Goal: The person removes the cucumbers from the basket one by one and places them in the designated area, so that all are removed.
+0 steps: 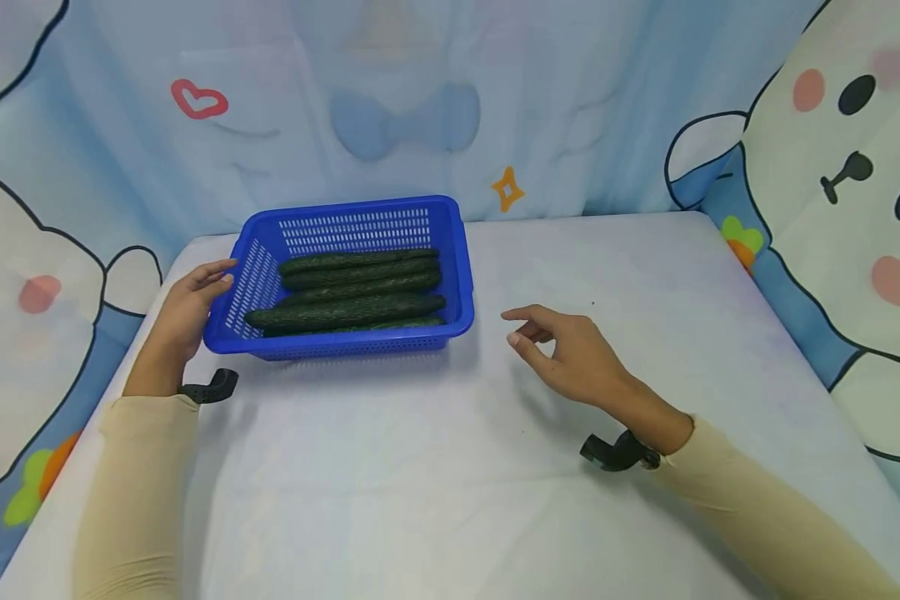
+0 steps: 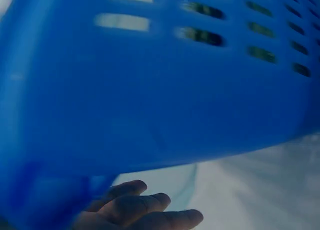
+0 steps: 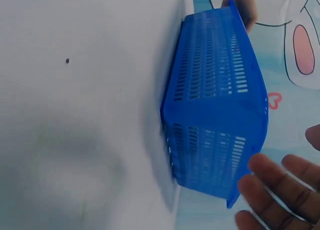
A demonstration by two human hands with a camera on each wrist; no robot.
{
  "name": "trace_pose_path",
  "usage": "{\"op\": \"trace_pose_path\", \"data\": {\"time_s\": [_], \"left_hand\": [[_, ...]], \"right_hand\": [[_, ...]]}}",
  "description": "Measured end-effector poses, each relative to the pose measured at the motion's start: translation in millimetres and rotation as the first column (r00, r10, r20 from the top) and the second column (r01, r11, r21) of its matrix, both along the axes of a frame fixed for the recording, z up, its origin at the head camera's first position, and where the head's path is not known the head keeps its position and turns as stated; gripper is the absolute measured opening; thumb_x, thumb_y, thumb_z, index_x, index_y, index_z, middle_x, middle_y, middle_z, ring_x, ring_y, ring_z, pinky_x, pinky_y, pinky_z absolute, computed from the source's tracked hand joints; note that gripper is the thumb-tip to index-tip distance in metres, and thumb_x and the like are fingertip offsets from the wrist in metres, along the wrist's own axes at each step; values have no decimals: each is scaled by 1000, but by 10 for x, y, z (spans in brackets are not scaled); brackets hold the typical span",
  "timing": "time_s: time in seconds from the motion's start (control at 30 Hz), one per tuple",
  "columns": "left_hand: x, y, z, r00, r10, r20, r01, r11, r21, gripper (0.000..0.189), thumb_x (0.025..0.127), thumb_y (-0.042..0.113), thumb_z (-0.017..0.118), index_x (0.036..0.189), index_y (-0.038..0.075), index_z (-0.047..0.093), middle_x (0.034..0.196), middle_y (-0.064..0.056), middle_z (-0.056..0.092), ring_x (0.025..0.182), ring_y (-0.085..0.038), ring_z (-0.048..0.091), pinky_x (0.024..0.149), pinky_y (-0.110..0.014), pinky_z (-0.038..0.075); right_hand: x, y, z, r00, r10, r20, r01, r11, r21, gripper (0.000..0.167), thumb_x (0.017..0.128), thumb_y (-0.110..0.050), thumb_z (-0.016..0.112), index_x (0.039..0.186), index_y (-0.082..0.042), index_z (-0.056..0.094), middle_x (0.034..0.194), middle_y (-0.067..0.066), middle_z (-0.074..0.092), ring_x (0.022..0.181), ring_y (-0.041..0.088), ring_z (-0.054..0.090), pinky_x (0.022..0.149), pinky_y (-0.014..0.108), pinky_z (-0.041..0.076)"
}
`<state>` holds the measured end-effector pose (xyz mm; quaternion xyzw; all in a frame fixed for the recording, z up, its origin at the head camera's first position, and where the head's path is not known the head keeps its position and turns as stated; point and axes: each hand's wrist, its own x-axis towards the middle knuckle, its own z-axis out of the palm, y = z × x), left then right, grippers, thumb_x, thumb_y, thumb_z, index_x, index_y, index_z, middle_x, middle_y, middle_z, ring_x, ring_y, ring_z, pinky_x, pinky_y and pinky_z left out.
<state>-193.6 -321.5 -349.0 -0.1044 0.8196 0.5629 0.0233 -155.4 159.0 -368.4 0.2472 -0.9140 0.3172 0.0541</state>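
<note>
Basket point(image 1: 345, 343), blue plastic, with cucumbers point(image 1: 345, 312)

Item: one slotted rectangular basket, standing on the white table point(image 1: 420, 500), the printed curtain point(image 1: 570, 100) behind it. We list its long axis as running left to right across the person's front, so each short end faces one hand.

Contents: at least four dark green cucumbers, side by side, lengthwise along the basket.

Left hand point(image 1: 189, 308): at the basket's left end, the nearer of the two, fingers extended at the rim. We see no curl round that rim and cannot tell how firmly, if at all, the hand bears on it.

Right hand point(image 1: 570, 354): beyond the basket's right end and apart from it, fingers loosely bent, thumb standing off, holding nothing. From here we record the basket as lying leftward and a little farther from the person. We judge this right-end gap the relation that counts.
</note>
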Motion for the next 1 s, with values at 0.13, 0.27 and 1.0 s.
{"op": "trace_pose_path", "data": {"time_s": [0.13, 0.27, 1.0], "left_hand": [[-107, 16, -71, 999, -4, 50, 2, 999, 38, 55, 103, 46, 42, 155, 33, 30, 164, -17, 20, 142, -42, 34, 112, -63, 34], [-148, 5, -107, 998, 21, 66, -21, 1000, 4, 51, 104, 46, 39, 153, 39, 31, 164, -16, 19, 145, -46, 30, 111, -67, 31], [-140, 26, -209, 999, 52, 15, -50, 993, -107, 47, 107, 33, 37, 154, 35, 32, 163, -18, 22, 143, -48, 31, 108, -69, 32]], "right_hand": [[-51, -143, 61, 997, 35, -64, -38, 998, -48, 28, 98, -26, 62, 122, -13, 67, 91, 0, 75, 83, 17, 70, 76, 40, 57], [-124, -379, 124, 991, 99, -94, -109, 988, -106, 25, 95, -21, 65, 117, -10, 68, 88, 0, 73, 79, 13, 67, 74, 36, 57], [-796, -1933, 223, 979, 121, 165, -167, 936, 309, 48, 86, -27, 77, 131, -17, 61, 122, 4, 62, 106, 19, 60, 88, 35, 55]]}}
